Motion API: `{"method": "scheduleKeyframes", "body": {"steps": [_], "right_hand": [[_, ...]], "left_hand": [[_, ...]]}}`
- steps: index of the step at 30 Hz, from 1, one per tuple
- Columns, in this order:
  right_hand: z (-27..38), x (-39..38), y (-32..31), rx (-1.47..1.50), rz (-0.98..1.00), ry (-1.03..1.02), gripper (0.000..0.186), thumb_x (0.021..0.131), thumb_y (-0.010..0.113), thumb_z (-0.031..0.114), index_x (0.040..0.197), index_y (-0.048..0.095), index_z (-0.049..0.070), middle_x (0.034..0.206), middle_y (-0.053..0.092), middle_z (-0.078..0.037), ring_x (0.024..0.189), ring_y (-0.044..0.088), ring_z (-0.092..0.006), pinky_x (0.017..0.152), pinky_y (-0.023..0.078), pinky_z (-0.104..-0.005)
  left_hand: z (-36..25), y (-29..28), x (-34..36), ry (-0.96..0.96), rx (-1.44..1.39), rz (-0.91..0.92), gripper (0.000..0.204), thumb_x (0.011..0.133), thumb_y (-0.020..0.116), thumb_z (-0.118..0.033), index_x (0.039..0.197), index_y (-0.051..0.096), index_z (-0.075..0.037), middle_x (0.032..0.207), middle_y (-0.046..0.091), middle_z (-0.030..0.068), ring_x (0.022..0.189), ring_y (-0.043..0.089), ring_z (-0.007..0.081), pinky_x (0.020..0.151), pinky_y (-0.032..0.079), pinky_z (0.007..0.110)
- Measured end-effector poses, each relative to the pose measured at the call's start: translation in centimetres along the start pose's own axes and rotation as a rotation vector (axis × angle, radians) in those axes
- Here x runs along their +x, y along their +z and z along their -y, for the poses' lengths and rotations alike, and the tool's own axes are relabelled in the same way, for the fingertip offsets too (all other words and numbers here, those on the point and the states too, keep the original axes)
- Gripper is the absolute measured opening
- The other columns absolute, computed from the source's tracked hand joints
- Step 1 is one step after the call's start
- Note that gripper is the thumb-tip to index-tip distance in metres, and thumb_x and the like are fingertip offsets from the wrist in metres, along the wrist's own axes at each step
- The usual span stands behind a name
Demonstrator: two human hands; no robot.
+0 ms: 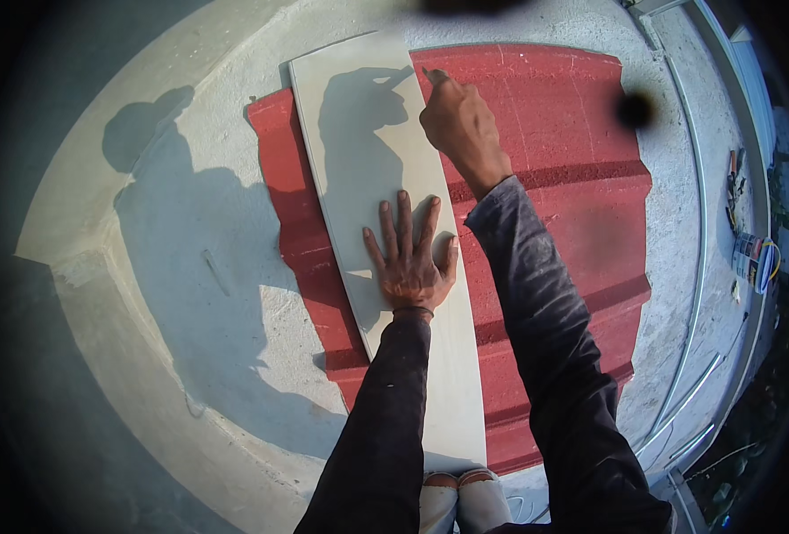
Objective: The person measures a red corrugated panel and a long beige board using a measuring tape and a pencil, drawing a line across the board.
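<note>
A long, smooth, pale grey tile [359, 178] lies flat across a red corrugated sheet [554, 205] on the rough concrete floor [190, 294]. The left hand [409, 258] presses palm-down on the tile's middle, fingers [403, 218] spread wide and straight, grasping nothing. The right hand [459, 125], arm stretched forward, is clenched at the tile's far right edge; whether it pinches anything I cannot tell.

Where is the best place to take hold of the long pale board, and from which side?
Probably by its two long edges near the middle, one hand on each side. The board lies flat on the red sheet, so only its edges offer grip. The left hand presses it flat; the right hand is at its right edge.
</note>
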State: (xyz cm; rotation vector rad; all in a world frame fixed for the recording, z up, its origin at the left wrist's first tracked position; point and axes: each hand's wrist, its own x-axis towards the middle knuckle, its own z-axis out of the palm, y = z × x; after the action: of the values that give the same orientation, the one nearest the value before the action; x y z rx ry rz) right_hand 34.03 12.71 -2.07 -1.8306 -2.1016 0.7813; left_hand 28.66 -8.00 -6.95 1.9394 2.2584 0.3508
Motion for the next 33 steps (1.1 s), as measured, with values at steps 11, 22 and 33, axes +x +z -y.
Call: {"method": "scheduleKeyframes", "body": {"steps": [11, 22, 33], "right_hand": [[-0.1, -1.7, 1.0, -0.054, -0.078, 0.003, 0.025, 0.091, 0.052, 0.011, 0.111, 0.057, -0.003, 0.093, 0.067, -0.026, 0.086, 0.068, -0.0431, 0.074, 0.057, -0.0485], [1.4, -3.9, 0.4, -0.016, -0.048, 0.080, 0.032, 0.089, 0.053, 0.009, 0.113, 0.047, -0.010, 0.078, 0.068, -0.024, 0.073, 0.070, -0.0395, 0.065, 0.057, -0.0470], [-0.6, -2.7, 3.9, -0.126, -0.170, -0.064, 0.018, 0.088, 0.053, 0.013, 0.094, 0.054, -0.004, 0.072, 0.065, -0.020, 0.067, 0.068, -0.0376, 0.058, 0.053, -0.0445]], "left_hand": [[-0.1, -0.4, -0.1, -0.012, 0.042, 0.056, 0.066, 0.088, 0.057, -0.045, 0.150, 0.038, -0.032, 0.161, 0.027, 0.0106, 0.148, 0.023, 0.0343, 0.116, 0.016, 0.061], [0.2, -0.3, -0.1, 0.011, 0.037, 0.080, 0.083, 0.072, 0.071, -0.034, 0.148, 0.039, -0.027, 0.162, 0.021, 0.0110, 0.150, 0.018, 0.0351, 0.118, 0.011, 0.061], [0.1, -0.9, 0.1, -0.004, 0.115, 0.107, 0.067, 0.084, 0.059, -0.044, 0.148, 0.041, -0.033, 0.161, 0.027, 0.0098, 0.148, 0.025, 0.0340, 0.117, 0.013, 0.061]]}}
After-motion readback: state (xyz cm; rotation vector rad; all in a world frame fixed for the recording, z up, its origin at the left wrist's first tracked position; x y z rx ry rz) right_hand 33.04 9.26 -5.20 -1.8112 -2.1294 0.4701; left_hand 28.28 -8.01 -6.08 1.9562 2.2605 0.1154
